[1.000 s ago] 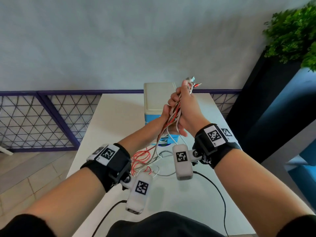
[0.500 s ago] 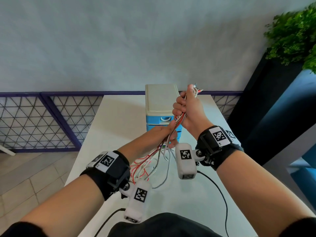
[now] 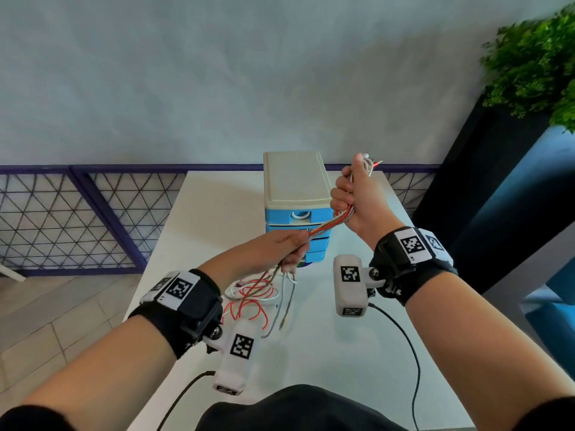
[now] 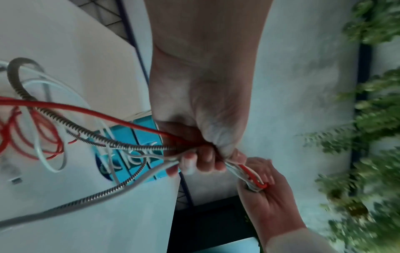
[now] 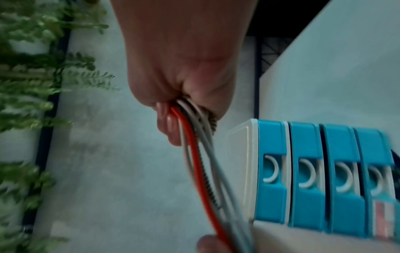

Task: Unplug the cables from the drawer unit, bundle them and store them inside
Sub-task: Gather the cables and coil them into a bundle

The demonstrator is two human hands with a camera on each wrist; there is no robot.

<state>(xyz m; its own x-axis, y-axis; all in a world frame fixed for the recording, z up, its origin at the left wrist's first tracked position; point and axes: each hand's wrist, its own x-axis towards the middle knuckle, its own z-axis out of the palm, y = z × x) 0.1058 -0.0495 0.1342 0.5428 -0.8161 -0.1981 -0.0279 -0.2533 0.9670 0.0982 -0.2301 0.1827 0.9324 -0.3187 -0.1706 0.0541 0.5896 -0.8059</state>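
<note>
White table point(image 3: 199, 213) carries the drawer unit point(image 3: 297, 181), upright near the far edge: cream top, blue drawer fronts w/ white pulls, all pushed in. In front of it, loose cable slack point(image 3: 249, 303) lies in loops on the tabletop: red, white, grey & a metal-sheathed one. A small plug end, prob. USB, rests flat by the loops point(image 4: 16, 180).

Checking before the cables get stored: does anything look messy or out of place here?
Yes. Both hands grip the cables as one strand, right hand above left hand, but below it the loose ends lie in a tangled heap on the table. All drawers of the drawer unit look closed.
</note>
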